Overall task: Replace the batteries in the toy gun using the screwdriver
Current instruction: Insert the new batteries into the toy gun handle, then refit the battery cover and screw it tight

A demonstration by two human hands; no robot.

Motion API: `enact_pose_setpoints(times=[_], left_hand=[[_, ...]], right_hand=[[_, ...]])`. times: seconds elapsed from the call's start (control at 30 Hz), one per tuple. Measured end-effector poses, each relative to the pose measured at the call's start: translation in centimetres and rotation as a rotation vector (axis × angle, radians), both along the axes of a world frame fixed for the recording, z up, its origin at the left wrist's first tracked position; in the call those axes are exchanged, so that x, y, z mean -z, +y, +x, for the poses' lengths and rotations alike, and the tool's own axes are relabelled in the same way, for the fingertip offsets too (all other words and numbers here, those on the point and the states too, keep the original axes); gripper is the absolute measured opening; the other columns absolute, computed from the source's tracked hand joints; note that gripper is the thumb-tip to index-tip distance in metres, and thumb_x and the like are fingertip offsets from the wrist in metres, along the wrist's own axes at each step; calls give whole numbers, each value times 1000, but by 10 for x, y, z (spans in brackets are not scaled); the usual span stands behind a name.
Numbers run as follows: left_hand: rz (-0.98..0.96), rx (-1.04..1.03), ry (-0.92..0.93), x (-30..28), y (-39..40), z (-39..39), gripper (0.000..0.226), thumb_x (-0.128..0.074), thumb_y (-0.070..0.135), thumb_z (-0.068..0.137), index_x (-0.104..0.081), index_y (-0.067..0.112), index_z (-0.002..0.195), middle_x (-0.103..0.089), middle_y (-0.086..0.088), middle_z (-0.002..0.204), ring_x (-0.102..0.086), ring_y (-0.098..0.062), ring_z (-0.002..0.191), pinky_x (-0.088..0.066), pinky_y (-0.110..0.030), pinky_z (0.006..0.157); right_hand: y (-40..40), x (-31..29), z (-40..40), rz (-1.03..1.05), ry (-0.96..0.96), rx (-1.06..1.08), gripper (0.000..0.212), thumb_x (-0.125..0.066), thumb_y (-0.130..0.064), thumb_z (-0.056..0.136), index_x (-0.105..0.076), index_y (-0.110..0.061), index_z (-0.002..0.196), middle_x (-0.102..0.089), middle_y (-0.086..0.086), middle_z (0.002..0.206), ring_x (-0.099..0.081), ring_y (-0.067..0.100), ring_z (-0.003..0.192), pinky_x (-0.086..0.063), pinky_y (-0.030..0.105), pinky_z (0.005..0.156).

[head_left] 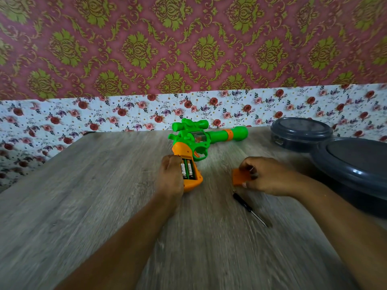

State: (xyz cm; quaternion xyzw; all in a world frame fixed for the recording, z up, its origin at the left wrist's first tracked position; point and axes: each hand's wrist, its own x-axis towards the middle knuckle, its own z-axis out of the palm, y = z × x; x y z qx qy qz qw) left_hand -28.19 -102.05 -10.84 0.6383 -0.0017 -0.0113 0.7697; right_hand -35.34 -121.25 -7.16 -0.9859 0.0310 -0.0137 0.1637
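Note:
A green and orange toy gun (201, 139) lies on its side on the wooden table (83, 195), barrel pointing right. Its orange handle is uncovered, showing two batteries (187, 169) side by side in the compartment. My left hand (170, 176) grips the handle from the left. My right hand (266, 176) holds the loose orange battery cover (240, 177) against the table, to the right of the handle. A small black-handled screwdriver (249, 208) lies on the table just below my right hand, untouched.
Two dark grey round lidded containers stand at the right, one at the back (301, 132) and a larger one nearer (354, 170). A floral-papered wall runs along the table's far edge.

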Motion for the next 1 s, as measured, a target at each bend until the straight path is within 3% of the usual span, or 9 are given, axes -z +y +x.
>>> enact_pose_setpoints(times=[0.17,0.3,0.37,0.5,0.6,0.7,0.77,0.87,1.0], left_hand=[[149,11,-88,-2,-1,-4,19,-39,15,99,-52,2,104,-64,-12,83,-62,-20,63,-55,-26,50],[384,14,-213,1,-2,-5,20,-41,17,95,-53,6,107,-66,-16,98,-65,-29,81,-56,-45,75],[409,27,-250,-1,-1,-10,19,-42,26,90,-51,15,102,-65,-15,98,-65,-33,86,-54,-53,78],[461,21,-302,-2,-1,-9,14,-43,21,93,-49,19,105,-60,-7,90,-61,-24,80,-52,-41,72],[336,7,-215,-2,-2,-5,19,-39,17,95,-51,6,104,-54,-6,79,-52,-21,72,-42,-29,62],[119,44,-33,-4,-1,-4,37,-32,32,98,-56,7,111,-63,-18,99,-59,-26,85,-45,-29,65],[-31,88,44,-7,1,-7,42,-28,36,97,-60,10,102,-64,-16,91,-61,-25,79,-48,-29,63],[-147,154,47,-10,1,-10,41,-28,34,97,-62,12,93,-65,-11,81,-62,-23,69,-48,-31,63],[-195,200,7,-12,5,-10,34,-28,26,97,-55,12,112,-65,-11,83,-66,-19,60,-46,-31,62]], right_hand=[[4,-1,0,75,-140,33,35,-68,-32,80,-54,-22,110,-59,2,111,-54,17,97,-41,27,76],[13,-6,-3,136,-292,15,37,-68,-33,79,-54,-20,111,-59,0,110,-54,16,99,-44,28,81],[22,-8,-5,186,-353,-12,39,-68,-34,79,-54,-21,114,-56,-6,108,-53,12,100,-41,25,81],[41,-5,-6,289,-409,-104,39,-70,-36,77,-57,-24,110,-56,-14,106,-54,8,102,-41,21,78],[52,2,-5,331,-423,-164,37,-73,-39,73,-61,-25,106,-61,-14,111,-53,6,105,-42,23,81],[62,8,-2,328,-448,-232,42,-73,-38,73,-59,-28,111,-59,-11,119,-50,6,109,-39,23,85],[70,9,2,320,-482,-274,43,-74,-30,74,-60,-25,114,-59,-8,121,-50,7,110,-36,20,83],[78,9,10,320,-521,-291,43,-72,-16,73,-61,-21,114,-59,-3,118,-51,11,107,-36,23,83],[82,10,14,321,-539,-274,42,-69,-12,74,-60,-21,114,-55,-1,113,-50,10,100,-40,24,84]])
